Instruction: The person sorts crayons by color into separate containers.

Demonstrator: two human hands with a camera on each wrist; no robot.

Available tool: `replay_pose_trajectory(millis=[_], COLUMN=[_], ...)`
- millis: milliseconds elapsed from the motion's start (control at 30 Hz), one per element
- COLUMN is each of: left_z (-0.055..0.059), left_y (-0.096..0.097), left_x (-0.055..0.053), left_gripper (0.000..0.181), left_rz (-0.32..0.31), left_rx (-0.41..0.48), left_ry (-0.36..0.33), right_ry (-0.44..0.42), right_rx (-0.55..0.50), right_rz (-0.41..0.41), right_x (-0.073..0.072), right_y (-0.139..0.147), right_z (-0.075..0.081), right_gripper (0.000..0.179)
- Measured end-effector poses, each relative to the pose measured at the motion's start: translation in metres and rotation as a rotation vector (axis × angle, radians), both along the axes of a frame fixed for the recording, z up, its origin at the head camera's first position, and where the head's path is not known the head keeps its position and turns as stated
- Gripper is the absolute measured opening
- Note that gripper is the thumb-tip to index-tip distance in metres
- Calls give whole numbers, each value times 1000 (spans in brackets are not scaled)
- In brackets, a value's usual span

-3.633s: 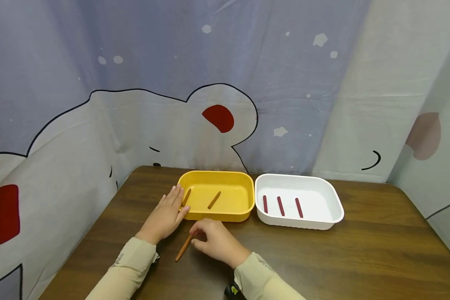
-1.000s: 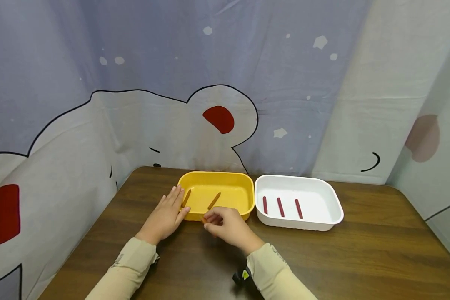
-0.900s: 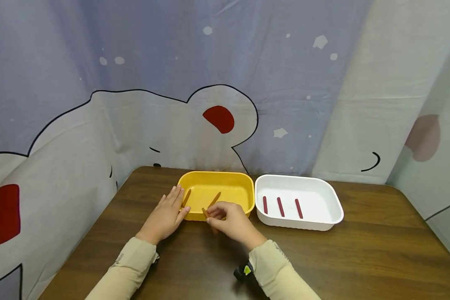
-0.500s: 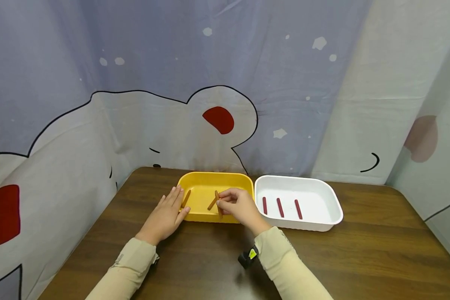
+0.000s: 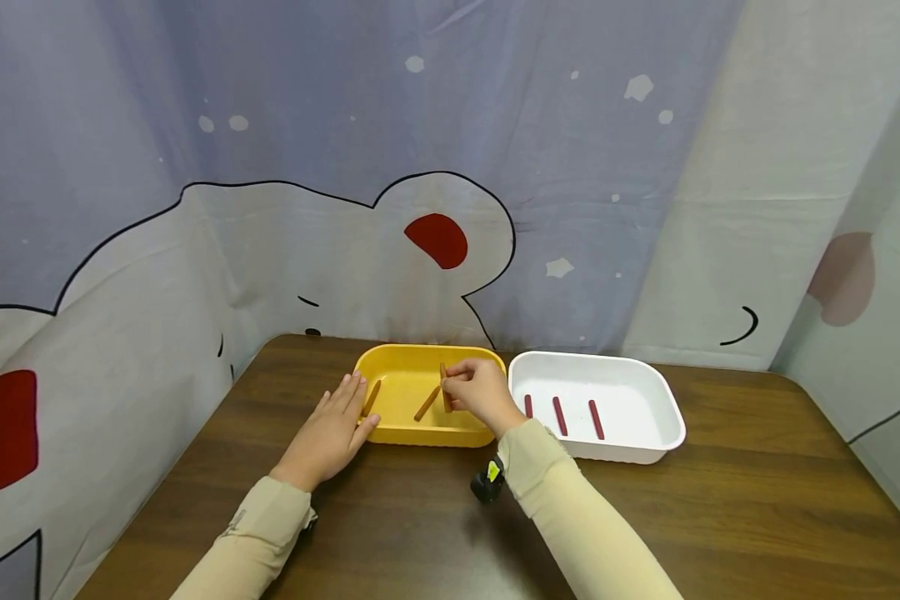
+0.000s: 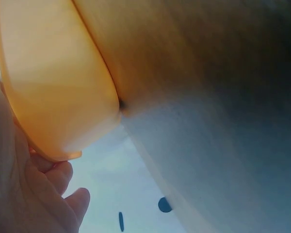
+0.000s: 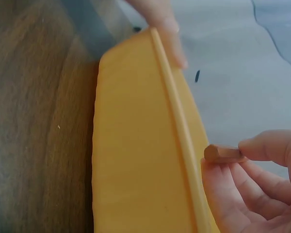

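Observation:
My right hand [image 5: 485,395] pinches a brown crayon [image 5: 446,401] between thumb and fingers, over the right part of the yellow tray [image 5: 401,437]. In the right wrist view the crayon's six-sided end [image 7: 214,154] points towards the camera. My left hand [image 5: 324,437] rests with straight fingers along the tray's left rim, its thumb at the front left corner. Its fingertips [image 6: 63,174] lie at the rim in the left wrist view. Inside the tray are two more brown crayons, one by the left wall [image 5: 372,398] and one slanting near the middle [image 5: 426,404].
A white tray [image 5: 641,400] stands close to the right of the yellow one, holding three dark red sticks [image 5: 559,416]. Both trays are near the back of the brown wooden table [image 5: 757,483]. A patterned curtain [image 5: 570,208] hangs behind and beside the table.
The right hand has lifted the brown crayon from the table in front, carried it right and forward over the yellow tray, and turned it nearly upright. The left hand stays put.

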State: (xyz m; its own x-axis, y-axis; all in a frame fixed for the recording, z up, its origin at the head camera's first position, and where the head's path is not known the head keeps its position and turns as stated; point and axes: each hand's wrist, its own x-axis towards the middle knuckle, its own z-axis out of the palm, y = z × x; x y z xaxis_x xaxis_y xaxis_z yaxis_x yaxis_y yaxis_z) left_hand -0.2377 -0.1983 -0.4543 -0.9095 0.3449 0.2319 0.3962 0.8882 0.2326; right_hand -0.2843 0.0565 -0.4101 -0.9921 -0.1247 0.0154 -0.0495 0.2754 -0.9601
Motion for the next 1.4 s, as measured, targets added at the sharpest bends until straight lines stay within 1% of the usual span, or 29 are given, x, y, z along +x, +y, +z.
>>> replay_pose_trajectory(millis=[133,233,367,467,567,700,800,867,1100,1300,1400], left_z=[0,0,0,0,0,1,0,0,0,0,0], left_y=[-1,-1,-1,-1,-1,-1,-1,-1,0,0,0], left_x=[1,1,1,1,1,1,0,0,-1,-1,0], left_gripper=[69,69,69,69,69,69,69,69,69,69,69], left_rz=[3,2,1,0,-2,-1,-3,-5,-6,-6,-4], left_rx=[2,0,-2,-1,-1,-3,-7,-8,-9,-5,-6], left_ry=[-5,-6,-7,-9,-13,-7,0,3,4,4,2], right_ry=[-11,-8,42,75,72,50,35,38,96,103,103], right_rx=[22,68,220,305,351,409,454,490,614,647,647], right_rz=[-33,-49,-105,-162,-192,-199,-203,-213,-244,-261,-254], right_x=[-4,-6,-8,-10,-12,-16,-18,-19,-22,-22,-23], right_y=[-5,-9,-12,-12,-12,-11,-10,-9,-10,-12,-13], right_z=[0,-2,-7,-12,-19,-24,-26,-26,-28,-28,-28], right_gripper=[14,14,9,6,16,34,40,40,40,30,35])
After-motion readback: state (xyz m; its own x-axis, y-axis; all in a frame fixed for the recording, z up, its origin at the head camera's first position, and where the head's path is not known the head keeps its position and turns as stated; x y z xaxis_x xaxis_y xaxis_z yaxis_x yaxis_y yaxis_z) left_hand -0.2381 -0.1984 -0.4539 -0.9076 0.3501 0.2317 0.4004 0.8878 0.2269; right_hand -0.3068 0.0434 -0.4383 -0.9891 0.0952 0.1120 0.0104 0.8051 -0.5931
